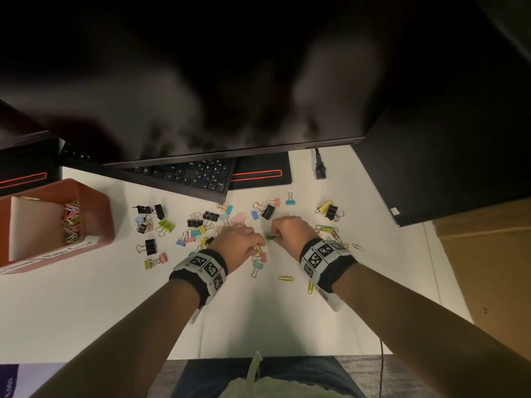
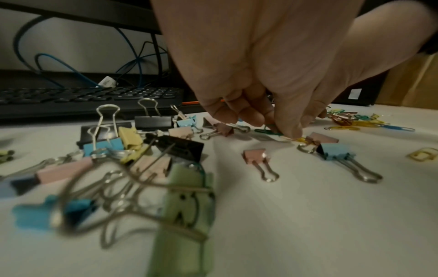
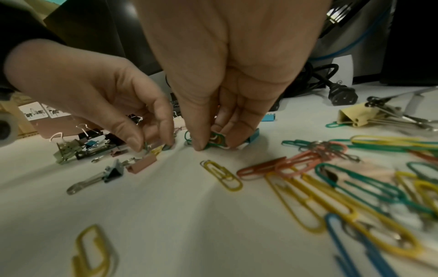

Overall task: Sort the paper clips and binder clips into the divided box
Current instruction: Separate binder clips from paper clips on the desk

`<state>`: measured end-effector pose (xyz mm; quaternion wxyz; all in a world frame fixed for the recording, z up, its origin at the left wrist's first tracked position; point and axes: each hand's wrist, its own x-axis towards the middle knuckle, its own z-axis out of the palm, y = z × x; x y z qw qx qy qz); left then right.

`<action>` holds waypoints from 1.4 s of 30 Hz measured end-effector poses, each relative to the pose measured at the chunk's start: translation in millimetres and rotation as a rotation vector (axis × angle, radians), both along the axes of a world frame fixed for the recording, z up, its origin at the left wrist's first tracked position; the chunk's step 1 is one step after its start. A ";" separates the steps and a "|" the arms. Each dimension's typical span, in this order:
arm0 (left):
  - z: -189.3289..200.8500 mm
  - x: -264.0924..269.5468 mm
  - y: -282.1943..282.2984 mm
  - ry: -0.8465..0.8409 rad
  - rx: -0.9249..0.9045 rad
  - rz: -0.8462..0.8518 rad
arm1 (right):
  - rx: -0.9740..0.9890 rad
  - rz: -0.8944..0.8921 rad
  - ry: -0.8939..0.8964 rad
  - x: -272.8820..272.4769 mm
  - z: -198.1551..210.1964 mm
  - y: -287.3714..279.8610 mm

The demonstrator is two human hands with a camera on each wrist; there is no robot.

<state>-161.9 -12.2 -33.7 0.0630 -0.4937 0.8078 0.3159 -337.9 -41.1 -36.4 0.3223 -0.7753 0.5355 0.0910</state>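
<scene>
The keyboard (image 1: 184, 175) at the far edge of the desk (image 1: 258, 317) shows white digits on its number-pad keys, among them 4, 5, 6 and 1, 2, 3, with smaller key legends too small to read. Two white labels (image 3: 41, 113) on the box (image 3: 59, 123) carry handwriting that starts "Pap", the rest unclear. The black-and-white square codes on both wristbands (image 1: 208, 268) hold no readable words.

Binder clips (image 1: 198, 225) crowding left approach.
</scene>
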 end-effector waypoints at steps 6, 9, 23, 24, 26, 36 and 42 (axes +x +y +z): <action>-0.3 -8.2 -5.4 -0.091 -0.020 -0.057 | 0.032 0.043 0.062 0.8 2.9 -2.4; -0.4 -12.0 -4.6 -0.097 -0.046 -0.057 | 0.031 0.067 0.089 1.1 2.1 -1.5; -0.2 7.1 -1.7 0.124 -0.130 0.264 | 0.064 -0.016 -0.039 -54.2 24.6 9.5; 0.4 6.1 -4.2 0.121 -0.120 0.261 | 0.072 0.003 -0.027 -54.5 23.6 14.7; 0.5 1.4 -8.2 0.091 -0.084 0.226 | 0.092 0.014 -0.017 -51.8 20.2 25.2; -2.0 -12.4 -15.6 -0.174 -0.097 0.075 | -0.018 0.039 0.105 -32.9 2.6 29.0; -1.0 -15.4 -15.0 -0.256 -0.115 0.006 | -0.028 0.103 0.129 -30.8 2.5 25.5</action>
